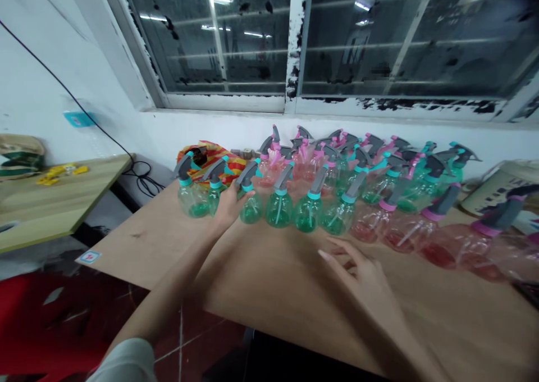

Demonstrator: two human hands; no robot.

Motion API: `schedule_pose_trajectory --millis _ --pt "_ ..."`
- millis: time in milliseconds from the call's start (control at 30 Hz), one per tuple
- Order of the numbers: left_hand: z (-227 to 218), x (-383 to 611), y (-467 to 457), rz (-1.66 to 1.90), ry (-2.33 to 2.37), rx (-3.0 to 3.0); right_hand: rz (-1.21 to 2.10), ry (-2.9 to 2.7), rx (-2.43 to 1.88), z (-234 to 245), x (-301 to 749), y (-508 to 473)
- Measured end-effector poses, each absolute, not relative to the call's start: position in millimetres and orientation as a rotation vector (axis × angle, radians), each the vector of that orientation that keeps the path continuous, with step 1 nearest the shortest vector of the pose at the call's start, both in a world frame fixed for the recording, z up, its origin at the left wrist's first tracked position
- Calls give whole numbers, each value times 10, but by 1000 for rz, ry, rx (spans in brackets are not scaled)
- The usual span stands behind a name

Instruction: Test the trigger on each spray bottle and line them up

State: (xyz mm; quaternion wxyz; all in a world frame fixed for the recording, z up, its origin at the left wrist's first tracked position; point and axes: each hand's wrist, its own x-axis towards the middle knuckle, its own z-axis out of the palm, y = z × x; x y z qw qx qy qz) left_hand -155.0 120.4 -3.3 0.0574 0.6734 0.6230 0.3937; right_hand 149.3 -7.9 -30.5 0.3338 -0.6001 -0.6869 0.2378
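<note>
My left hand point(229, 205) curls around the green bottle point(252, 209), third in the front row, twelve o'clock on the table point(269, 292). At its four o'clock my right hand point(364, 275) is loosely spread and empty. The neighbours stand touching, so I think a nudge could topple several. Front row: six green, about four pink bottles point(370, 224). The rear rows point(337, 151) are too crowded to count.

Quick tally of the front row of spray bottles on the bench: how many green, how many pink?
Green bottles: 6
Pink bottles: 4, the last one blurred and cut off by the frame edge
Total: 10
The back rows are too crowded to count.
</note>
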Motion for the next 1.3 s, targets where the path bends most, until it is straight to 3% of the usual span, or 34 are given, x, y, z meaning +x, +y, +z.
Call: schedule_pose_trajectory --millis 233,700,1033,1300 --pt "-55 -1587 1179 1252 1789 2073 408 -1927 -1389 -172 911 499" --pt "-327 -1587 111 1478 1561 1754 286 -1866 -1603 -144 440 999" --pt "-329 -1510 -403 1298 1587 1698 285 -1898 -1733 -84 342 968" --pt "-291 -1383 -251 1313 1498 1710 270 -2043 -1613 -122 352 486"
